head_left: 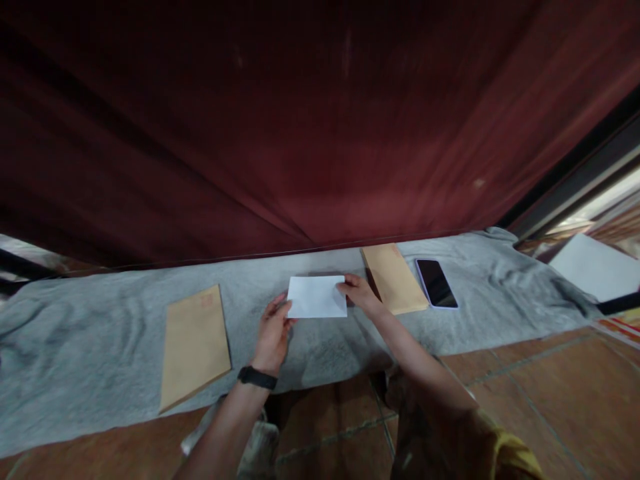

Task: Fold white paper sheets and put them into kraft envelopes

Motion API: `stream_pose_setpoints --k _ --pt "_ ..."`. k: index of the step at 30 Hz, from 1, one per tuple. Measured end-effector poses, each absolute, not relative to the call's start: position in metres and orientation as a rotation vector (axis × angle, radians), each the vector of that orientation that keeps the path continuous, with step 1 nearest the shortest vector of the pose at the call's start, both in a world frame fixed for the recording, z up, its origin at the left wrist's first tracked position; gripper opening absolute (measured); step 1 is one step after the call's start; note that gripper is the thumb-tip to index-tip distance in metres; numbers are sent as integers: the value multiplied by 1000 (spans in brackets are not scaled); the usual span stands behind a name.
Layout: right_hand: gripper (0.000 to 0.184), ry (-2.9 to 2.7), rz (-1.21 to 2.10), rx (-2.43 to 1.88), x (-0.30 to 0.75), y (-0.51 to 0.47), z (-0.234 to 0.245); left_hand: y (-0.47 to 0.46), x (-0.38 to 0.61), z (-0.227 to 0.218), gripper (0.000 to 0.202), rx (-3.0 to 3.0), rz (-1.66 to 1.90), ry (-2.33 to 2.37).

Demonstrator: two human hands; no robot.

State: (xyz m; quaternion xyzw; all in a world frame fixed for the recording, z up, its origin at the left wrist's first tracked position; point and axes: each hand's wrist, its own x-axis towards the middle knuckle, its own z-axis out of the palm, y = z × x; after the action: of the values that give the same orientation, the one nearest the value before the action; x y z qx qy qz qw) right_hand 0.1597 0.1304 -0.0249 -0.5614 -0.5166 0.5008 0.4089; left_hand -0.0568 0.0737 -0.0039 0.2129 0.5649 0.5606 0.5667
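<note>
Between my two hands is a white sheet of paper (317, 297), folded or cut to a small rectangle; I cannot tell which. My left hand (273, 333), with a black band at the wrist, pinches its lower left corner. At the upper right corner, my right hand (359, 292) grips the paper between thumb and fingers. A stack of brown envelopes (395, 279) lies just right of my right hand. Farther left, another brown envelope pile (196, 337) with a faint red mark rests on the grey cloth (120, 333).
A phone with a pale purple case (437, 283) lies right of the envelopes. Behind the cloth hangs a dark red curtain (310, 167). Brown floor tiles (560, 387) run along the front. A white panel (597, 267) shows at the far right.
</note>
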Motion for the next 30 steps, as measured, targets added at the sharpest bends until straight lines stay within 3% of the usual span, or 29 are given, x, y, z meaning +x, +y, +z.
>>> stream_pose_setpoints --k 7,13,21,30 --pt "11 -1583 1026 -1544 160 133 -31 77 -79 -23 63 994 1169 1562" --pt "10 -1711 838 -1699 156 130 -31 80 -83 -28 58 1302 991 1703" --pt "33 -1963 640 -1967 147 120 -20 86 -85 -26 59 1467 748 1838" --pt "41 -2000 560 -2023 143 119 -17 89 -81 -21 61 1585 602 1903"
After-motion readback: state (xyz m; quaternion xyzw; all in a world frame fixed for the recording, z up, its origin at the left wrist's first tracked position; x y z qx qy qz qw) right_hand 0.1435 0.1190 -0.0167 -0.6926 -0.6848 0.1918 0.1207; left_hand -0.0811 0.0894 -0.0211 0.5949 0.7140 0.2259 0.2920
